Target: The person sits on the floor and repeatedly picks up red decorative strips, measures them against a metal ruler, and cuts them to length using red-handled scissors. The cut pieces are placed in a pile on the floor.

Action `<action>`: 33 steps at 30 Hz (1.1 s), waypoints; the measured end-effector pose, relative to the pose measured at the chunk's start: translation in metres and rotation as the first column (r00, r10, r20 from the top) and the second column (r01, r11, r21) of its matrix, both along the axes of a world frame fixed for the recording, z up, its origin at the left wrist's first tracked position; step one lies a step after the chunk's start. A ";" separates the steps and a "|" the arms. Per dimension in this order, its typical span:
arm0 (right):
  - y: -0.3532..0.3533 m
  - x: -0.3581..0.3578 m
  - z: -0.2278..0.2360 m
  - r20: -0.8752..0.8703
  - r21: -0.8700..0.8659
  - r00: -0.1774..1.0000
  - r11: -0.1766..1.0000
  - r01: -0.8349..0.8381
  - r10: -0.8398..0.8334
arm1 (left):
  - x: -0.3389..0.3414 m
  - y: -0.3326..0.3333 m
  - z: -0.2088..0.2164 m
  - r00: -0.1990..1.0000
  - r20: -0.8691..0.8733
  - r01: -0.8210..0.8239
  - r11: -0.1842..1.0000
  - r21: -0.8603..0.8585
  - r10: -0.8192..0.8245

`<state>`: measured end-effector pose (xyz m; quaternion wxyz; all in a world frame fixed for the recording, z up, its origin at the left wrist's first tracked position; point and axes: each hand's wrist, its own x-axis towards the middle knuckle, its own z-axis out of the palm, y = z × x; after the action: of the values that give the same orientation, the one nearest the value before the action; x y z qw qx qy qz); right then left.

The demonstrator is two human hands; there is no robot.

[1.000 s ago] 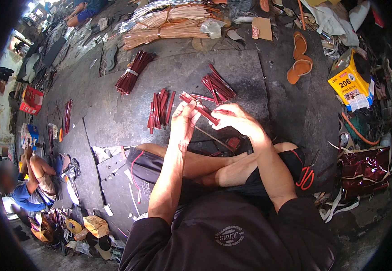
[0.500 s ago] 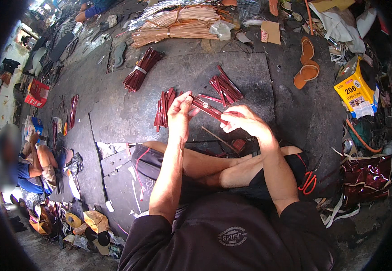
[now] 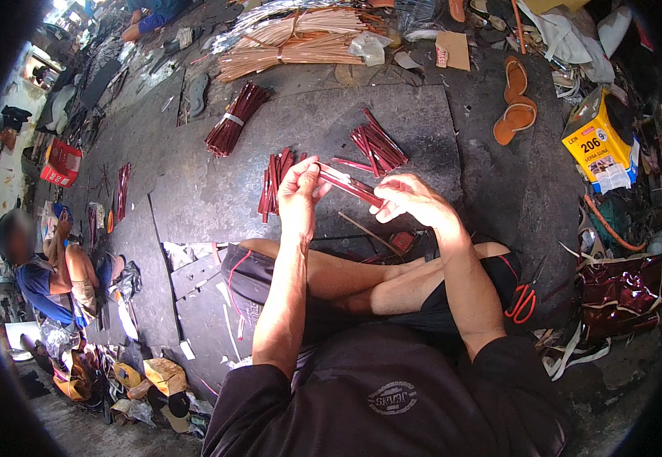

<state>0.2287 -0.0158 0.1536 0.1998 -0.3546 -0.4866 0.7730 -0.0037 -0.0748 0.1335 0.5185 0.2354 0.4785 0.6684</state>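
Observation:
A glossy dark red strip [image 3: 352, 186] is stretched at a slant between my two hands, above my crossed legs. My left hand [image 3: 299, 192] pinches its upper end between thumb and fingers. At the lower end, the fingers of my right hand [image 3: 415, 201] close on it. Just beyond my left hand lies a loose pile of dark red strips [image 3: 271, 181]. A second pile of dark red strips [image 3: 379, 145] is past my right hand. Farther off sits a bundle of such strips [image 3: 236, 120], tied with a pale band.
Orange-handled scissors [image 3: 525, 302] lie beside my right knee. Tan sandals [image 3: 515, 122] and a yellow box [image 3: 599, 145] are at the right. Bundles of pale strips [image 3: 293, 53] lie at the back. On the left, another person [image 3: 49, 274] sits near a red box [image 3: 61, 162].
The strip between my hands has turned slightly and shows a brighter, straighter face. Both hands keep their hold with little movement. The person on the left has shifted posture.

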 end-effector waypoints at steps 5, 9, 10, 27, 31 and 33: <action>0.002 0.002 -0.003 -0.003 0.015 1.000 0.999 -0.030 0.030 | 0.000 0.001 -0.002 0.999 -0.031 -0.019 1.000 0.001 0.019; 0.003 0.002 0.007 0.008 -0.004 1.000 1.000 -0.010 0.010 | 0.001 0.001 -0.003 0.993 -0.079 -0.090 0.996 0.008 0.090; 0.003 0.000 0.008 -0.006 -0.012 1.000 1.000 0.022 -0.023 | 0.001 0.001 -0.006 0.991 -0.074 -0.112 0.994 0.010 0.113; -0.001 -0.006 -0.007 -0.063 0.008 0.988 0.990 0.143 -0.142 | 0.010 0.000 -0.009 0.974 -0.045 -0.217 0.974 0.062 0.220; -0.004 -0.007 0.005 -0.048 0.069 0.989 0.987 0.144 -0.141 | 0.012 0.000 -0.003 0.976 -0.020 -0.215 0.975 0.055 0.216; -0.003 -0.008 0.006 -0.039 0.095 0.990 0.986 0.137 -0.134 | 0.013 0.000 0.000 0.975 -0.008 -0.220 0.974 0.049 0.221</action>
<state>0.2211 -0.0191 0.1594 0.2770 -0.3641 -0.4951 0.7386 0.0093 -0.0752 0.1336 0.4322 0.1977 0.4889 0.7315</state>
